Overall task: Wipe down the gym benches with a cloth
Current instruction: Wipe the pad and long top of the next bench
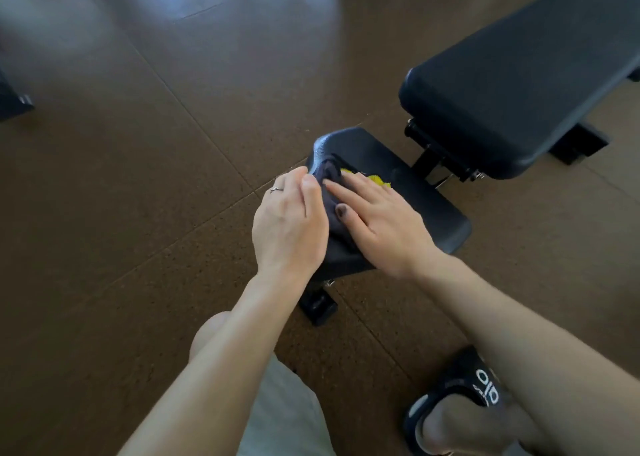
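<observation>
Here the cloth (334, 192), dark with a yellow patch, lies bunched at the near left corner of the bench (415, 192) seat pad. The right hand (377, 220) presses flat on it, fingers straight. The left hand (291, 223) curls over its edge at the corner, gripping it. A black sandal (460, 386) rests on the brown floor (138, 178).

Black padded surface (426, 192) standing on brown speckled floor (138, 178); dark cloth (334, 192) with yellow patch lying on it.
</observation>
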Demonstrator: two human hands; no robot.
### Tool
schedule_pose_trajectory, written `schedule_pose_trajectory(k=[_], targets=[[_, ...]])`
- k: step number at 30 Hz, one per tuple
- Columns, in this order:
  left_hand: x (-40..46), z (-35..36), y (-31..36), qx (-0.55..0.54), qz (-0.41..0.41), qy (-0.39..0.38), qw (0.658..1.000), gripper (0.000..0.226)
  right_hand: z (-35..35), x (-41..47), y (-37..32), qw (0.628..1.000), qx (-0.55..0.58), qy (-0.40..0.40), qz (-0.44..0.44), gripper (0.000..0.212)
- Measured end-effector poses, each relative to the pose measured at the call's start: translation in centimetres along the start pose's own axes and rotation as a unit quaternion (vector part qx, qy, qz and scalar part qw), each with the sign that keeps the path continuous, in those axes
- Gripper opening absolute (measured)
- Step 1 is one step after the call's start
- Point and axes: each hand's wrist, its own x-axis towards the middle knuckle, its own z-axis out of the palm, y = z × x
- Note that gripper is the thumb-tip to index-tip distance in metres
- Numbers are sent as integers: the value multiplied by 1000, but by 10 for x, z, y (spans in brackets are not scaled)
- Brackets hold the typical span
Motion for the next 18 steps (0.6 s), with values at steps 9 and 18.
schedule_pose_trajectory(k=[9, 18], targets=[[2, 7, 8, 264, 73, -37, 961, 58, 0, 1, 6, 992, -2, -38, 120, 57], [8, 38, 50, 214, 100, -126, 963, 60, -7, 15, 65, 986, 18, -47, 156, 53]])
